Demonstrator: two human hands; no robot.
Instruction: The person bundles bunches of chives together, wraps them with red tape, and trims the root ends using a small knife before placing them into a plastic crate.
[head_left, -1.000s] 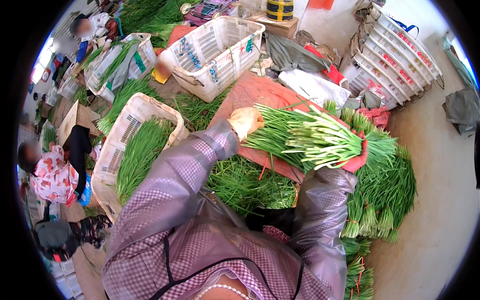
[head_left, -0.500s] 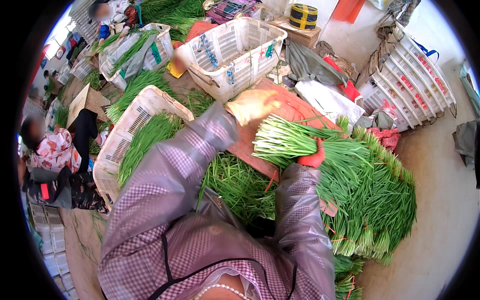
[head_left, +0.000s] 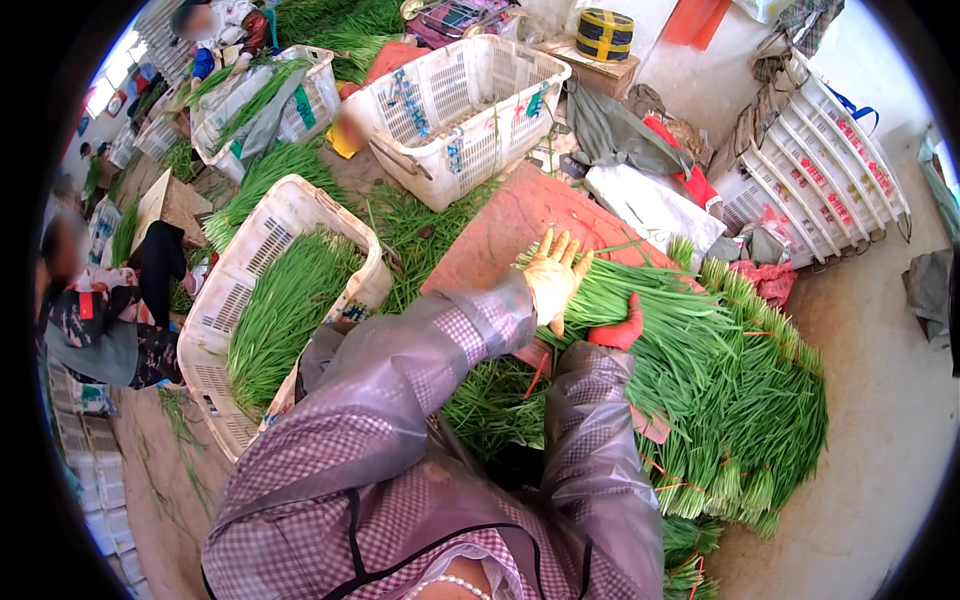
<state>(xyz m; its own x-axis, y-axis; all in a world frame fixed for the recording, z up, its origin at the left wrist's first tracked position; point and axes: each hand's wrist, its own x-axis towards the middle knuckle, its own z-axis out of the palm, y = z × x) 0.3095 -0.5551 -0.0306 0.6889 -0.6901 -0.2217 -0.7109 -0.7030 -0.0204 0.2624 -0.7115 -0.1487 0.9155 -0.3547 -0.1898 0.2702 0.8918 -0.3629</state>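
My left hand (head_left: 553, 281), in a pale yellow glove, has its fingers spread flat at the cut ends of a bunch of garlic chives (head_left: 655, 298). My right hand (head_left: 618, 326), in a red glove, is wrapped around that bunch partway along its stalks. Under the bunch lies a worn red board (head_left: 520, 222). Just right of my hands is a big pile of chives (head_left: 760, 400), tied in bundles with thin orange bands. Loose green leaves (head_left: 497, 402) lie below the board, close to my forearms.
A white plastic crate (head_left: 215, 345) with chives stands at my left, and another white crate (head_left: 455, 160) beyond the board. Stacked white crates (head_left: 820, 165) lean at the right wall. A wooden stool (head_left: 590, 72) is at the back. Other people (head_left: 110, 310) sit at the far left.
My left hand has come down and right, from blurred above the board to the bunch's cut ends, hiding most of them. My right hand still grips the bunch, slightly lower.
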